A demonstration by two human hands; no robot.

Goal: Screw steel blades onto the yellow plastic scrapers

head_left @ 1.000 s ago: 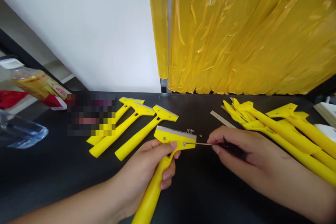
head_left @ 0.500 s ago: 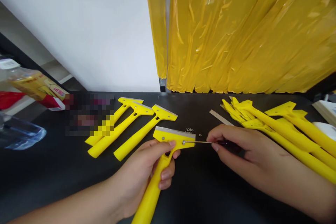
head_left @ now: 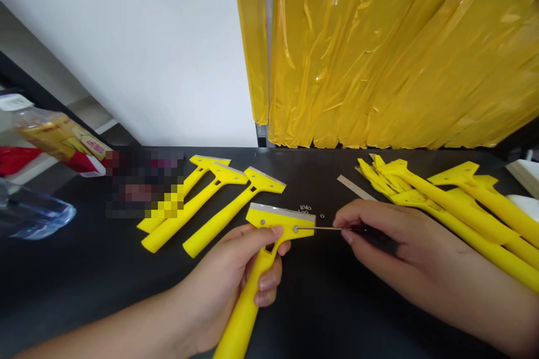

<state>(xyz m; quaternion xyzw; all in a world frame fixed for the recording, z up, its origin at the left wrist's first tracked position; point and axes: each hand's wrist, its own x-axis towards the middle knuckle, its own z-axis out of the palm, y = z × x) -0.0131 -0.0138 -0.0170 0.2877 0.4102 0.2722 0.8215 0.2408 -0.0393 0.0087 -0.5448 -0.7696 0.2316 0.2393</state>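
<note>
Firmly, the left hand (head_left: 236, 261) curls its fingers round the smooth, rounded handle of a bright yellow plastic scraper (head_left: 250, 289), thumb flat against the flared head. Tilted above a dull black tabletop (head_left: 105, 280), the scraper carries a straight grey metal blade along its upper edge. The right hand (head_left: 387, 235), thumb and forefinger pinched together, grips a slim screwdriver with a dark handle (head_left: 324, 228), its thin metal shaft reaching a small round silver screw (head_left: 295, 229) in the head. Tiny pale metal rings (head_left: 304, 209) lie just behind.
</note>
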